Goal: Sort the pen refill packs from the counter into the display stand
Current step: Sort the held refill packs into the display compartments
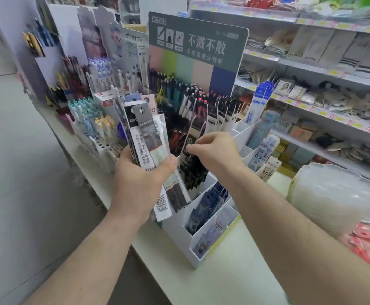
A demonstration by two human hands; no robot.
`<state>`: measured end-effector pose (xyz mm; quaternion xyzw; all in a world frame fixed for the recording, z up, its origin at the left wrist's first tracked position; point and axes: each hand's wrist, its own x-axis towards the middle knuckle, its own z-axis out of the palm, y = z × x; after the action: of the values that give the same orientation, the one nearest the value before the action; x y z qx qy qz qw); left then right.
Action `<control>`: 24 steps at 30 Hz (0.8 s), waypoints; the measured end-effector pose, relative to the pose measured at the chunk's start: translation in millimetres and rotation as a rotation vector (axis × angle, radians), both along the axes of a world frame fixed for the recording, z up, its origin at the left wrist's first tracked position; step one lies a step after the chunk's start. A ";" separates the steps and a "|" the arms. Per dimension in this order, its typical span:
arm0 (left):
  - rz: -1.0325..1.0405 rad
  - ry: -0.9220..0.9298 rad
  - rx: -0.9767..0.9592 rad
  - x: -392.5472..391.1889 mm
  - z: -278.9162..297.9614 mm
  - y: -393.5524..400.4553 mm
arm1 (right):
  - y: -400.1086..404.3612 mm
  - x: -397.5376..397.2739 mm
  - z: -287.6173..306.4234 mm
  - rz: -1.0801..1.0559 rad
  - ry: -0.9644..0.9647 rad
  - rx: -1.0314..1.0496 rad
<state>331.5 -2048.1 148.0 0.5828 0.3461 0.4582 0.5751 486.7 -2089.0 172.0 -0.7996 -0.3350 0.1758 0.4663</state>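
My left hand grips an upright bundle of pen refill packs, black, grey and white ones, with a barcode end sticking out below my palm. My right hand pinches the top of a single black refill pack, which stands tilted over a compartment of dark packs in the white tiered display stand. Lower compartments of the stand hold blue and pale packs. More black-and-white packs stand in a row behind my right hand.
The stand sits on a white counter whose left edge drops to the grey floor. Pen racks crowd the left and back under a grey sign board. A stack of white scalloped plates and store shelves lie to the right.
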 end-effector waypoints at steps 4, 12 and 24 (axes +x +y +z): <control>-0.045 -0.001 0.000 5.5 2.0 -5.3 | 0.7 4.2 5.6 0.031 0.021 -0.077; -0.413 -0.060 -0.111 23.5 9.5 -39.8 | -68.5 6.8 16.4 -0.196 0.088 0.370; -0.912 0.133 -0.251 73.3 -28.1 -70.4 | -142.5 -1.3 -17.2 -0.199 0.094 0.069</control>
<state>404.8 -2118.6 119.9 0.6294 0.1439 0.0755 0.7599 485.4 -2231.5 154.7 -0.8032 -0.2378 0.1543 0.5240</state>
